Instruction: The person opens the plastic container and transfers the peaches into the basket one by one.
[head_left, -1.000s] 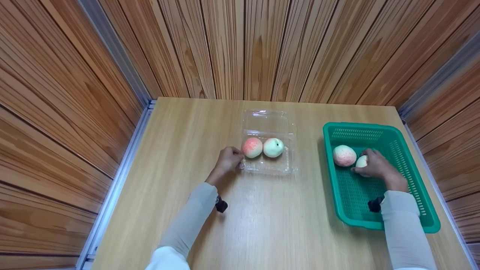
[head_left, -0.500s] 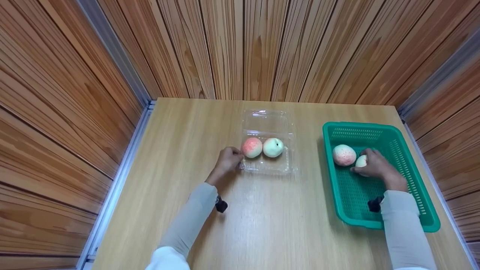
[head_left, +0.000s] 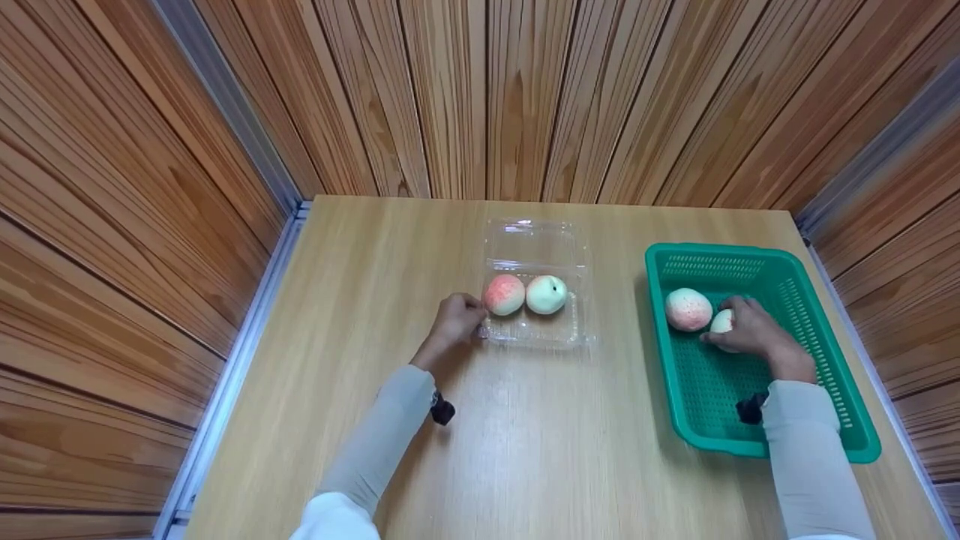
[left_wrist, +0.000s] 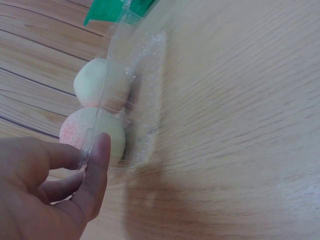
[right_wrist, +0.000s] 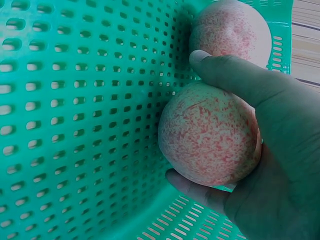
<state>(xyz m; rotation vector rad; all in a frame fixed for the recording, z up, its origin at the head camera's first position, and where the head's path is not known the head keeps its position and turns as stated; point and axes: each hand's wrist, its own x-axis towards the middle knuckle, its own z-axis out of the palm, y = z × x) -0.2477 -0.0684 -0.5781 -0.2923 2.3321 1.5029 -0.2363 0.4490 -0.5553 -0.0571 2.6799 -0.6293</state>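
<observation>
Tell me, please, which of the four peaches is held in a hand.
The peach at right in the green basket: the right hand grips it. The other basket peach lies ungripped beside it, and two more peaches sit in the clear container.

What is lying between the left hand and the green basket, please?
In the head view, the clear container holding two peaches, then bare tabletop, lie between the left hand and the green basket.

Before me, wood-grain plank walls (head_left: 517, 97) enclose a pale wooden table (head_left: 360, 300) on three sides; grey metal posts (head_left: 232, 105) mark the wall corners, and soft glare (head_left: 510, 465) whitens the table's nearer part.
</observation>
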